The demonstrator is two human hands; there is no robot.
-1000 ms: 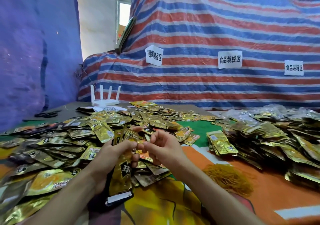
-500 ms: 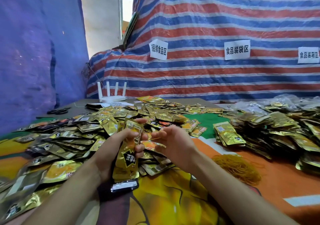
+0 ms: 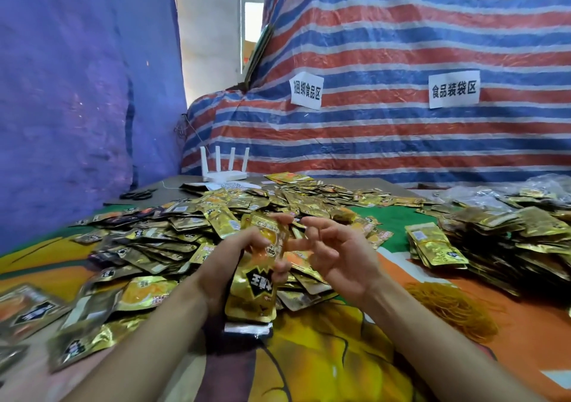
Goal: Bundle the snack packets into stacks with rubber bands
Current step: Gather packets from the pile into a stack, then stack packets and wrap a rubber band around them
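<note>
My left hand [image 3: 228, 262] grips an upright stack of gold snack packets [image 3: 256, 287] at the table's near middle, fingers curled round its upper half. My right hand [image 3: 336, 256] hovers just right of the stack with its fingers spread and loosely bent, holding nothing that I can make out; its fingertips are close to the stack's top. A big loose heap of gold packets [image 3: 173, 234] covers the table left and behind. A mound of yellow rubber bands [image 3: 448, 309] lies to the right of my right forearm.
A bundled stack [image 3: 432, 247] and a large pile of finished packets [image 3: 519, 238] fill the right side. A white router [image 3: 224, 173] and black scissors [image 3: 137, 194] sit at the far left edge. Striped tarp with paper labels rises behind the table.
My left hand has lifted the stack slightly and tilted it upright. My right hand has opened and drawn a little to the right, away from the stack. The camera has shifted left.
</note>
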